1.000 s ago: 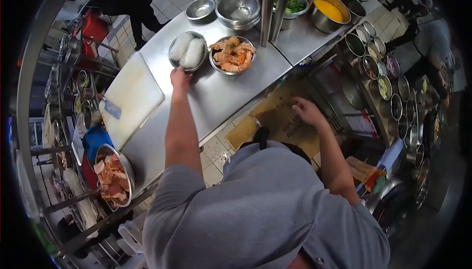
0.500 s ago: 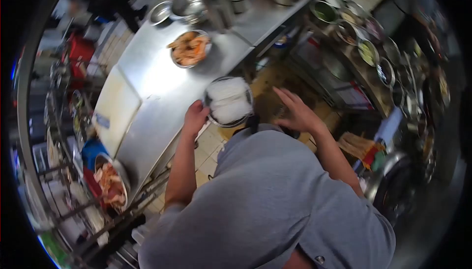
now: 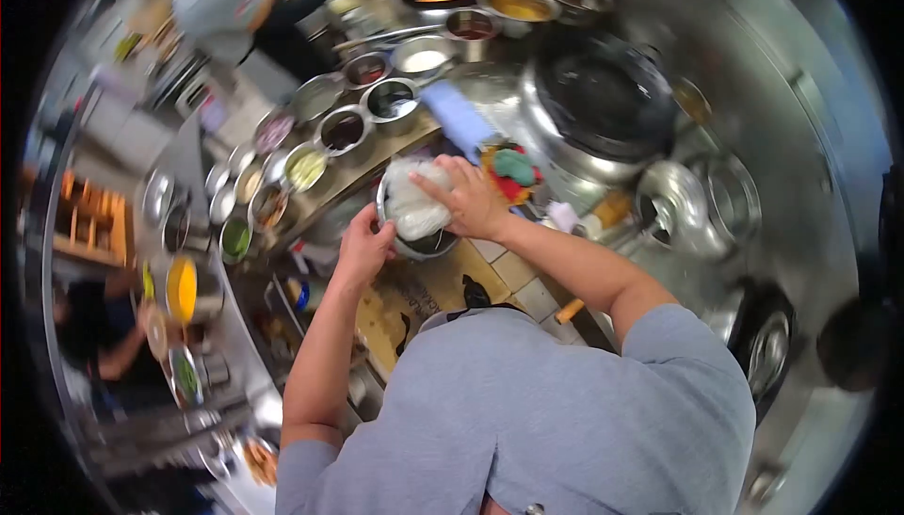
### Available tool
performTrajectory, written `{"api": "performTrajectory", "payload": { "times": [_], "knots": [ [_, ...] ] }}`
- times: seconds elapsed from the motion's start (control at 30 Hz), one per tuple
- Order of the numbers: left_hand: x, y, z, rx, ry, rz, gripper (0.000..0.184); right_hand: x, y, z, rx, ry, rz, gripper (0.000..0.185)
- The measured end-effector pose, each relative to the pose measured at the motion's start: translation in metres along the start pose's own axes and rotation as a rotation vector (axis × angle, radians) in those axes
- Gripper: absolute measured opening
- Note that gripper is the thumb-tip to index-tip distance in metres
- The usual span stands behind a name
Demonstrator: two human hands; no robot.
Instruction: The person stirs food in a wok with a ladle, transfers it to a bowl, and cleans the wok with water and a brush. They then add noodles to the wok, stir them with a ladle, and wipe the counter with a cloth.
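Note:
A metal bowl (image 3: 428, 248) with white noodle-like bundles (image 3: 412, 202) in it is in front of my body, above the floor. My left hand (image 3: 365, 246) grips the bowl's left rim, thumb on the near side. My right hand (image 3: 468, 197) lies over the right part of the white bundles, its fingers spread across them. Just beyond the bowl are a blue cloth (image 3: 456, 118) and a green, red and yellow cloth bundle (image 3: 514, 168).
A large wok (image 3: 603, 96) sits at the right on the metal stove. Containers of ingredients, one with pale green pieces (image 3: 305, 168), line the shelf ahead. Two other people (image 3: 212, 7) (image 3: 104, 336) are at the left. Metal bowls (image 3: 673, 200) stand at the right.
The view has turned right, from the steel counter to the stove. The bowl has left the counter in my left hand, and my right hand has come onto the white bundles.

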State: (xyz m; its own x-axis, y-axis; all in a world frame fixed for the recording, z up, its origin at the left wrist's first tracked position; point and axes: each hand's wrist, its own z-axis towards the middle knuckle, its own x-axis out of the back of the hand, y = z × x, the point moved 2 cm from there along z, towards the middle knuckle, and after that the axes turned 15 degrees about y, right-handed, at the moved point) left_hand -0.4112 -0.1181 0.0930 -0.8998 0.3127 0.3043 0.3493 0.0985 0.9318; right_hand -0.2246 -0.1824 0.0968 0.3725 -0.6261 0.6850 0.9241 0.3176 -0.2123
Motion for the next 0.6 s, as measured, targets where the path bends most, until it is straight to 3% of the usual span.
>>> {"api": "performTrajectory", "payload": {
  "times": [0.1, 0.17, 0.27, 0.3, 0.37, 0.43, 0.5, 0.57, 0.6],
  "knots": [
    [-0.073, 0.086, 0.010, -0.179, -0.204, -0.053, 0.015, 0.056, 0.064, -0.011, -0.135, 0.295, -0.112, 0.076],
    [-0.119, 0.115, 0.034, -0.249, -0.277, -0.009, 0.020, 0.104, 0.098, -0.010, -0.237, 0.371, -0.250, 0.085],
    [-0.176, 0.181, 0.055, -0.497, -0.131, 0.069, 0.026, 0.163, 0.139, 0.000, -0.328, 0.339, -0.500, 0.089],
    [-0.203, 0.179, 0.091, -0.891, 0.049, 0.249, 0.024, 0.173, 0.157, -0.001, -0.378, 0.311, -0.576, 0.084],
    [-0.230, 0.177, 0.129, -1.067, 0.268, 0.372, 0.022, 0.191, 0.187, -0.010, -0.521, 0.131, -0.652, 0.072],
    [-0.227, 0.166, 0.146, -0.973, 0.304, 0.438, 0.024, 0.205, 0.202, -0.024, -0.578, 0.013, -0.618, 0.067],
    [-0.209, 0.145, 0.152, -0.921, 0.344, 0.455, 0.023, 0.213, 0.190, -0.029, -0.556, 0.265, -0.244, 0.059],
    [-0.181, 0.113, 0.158, -0.908, 0.425, 0.274, 0.021, 0.202, 0.161, -0.042, -0.785, 0.267, 0.076, 0.051],
    [-0.173, 0.093, 0.164, -0.706, 0.333, 0.156, 0.023, 0.174, 0.163, -0.066, -0.813, 0.312, 0.384, 0.047]
  ]
}}
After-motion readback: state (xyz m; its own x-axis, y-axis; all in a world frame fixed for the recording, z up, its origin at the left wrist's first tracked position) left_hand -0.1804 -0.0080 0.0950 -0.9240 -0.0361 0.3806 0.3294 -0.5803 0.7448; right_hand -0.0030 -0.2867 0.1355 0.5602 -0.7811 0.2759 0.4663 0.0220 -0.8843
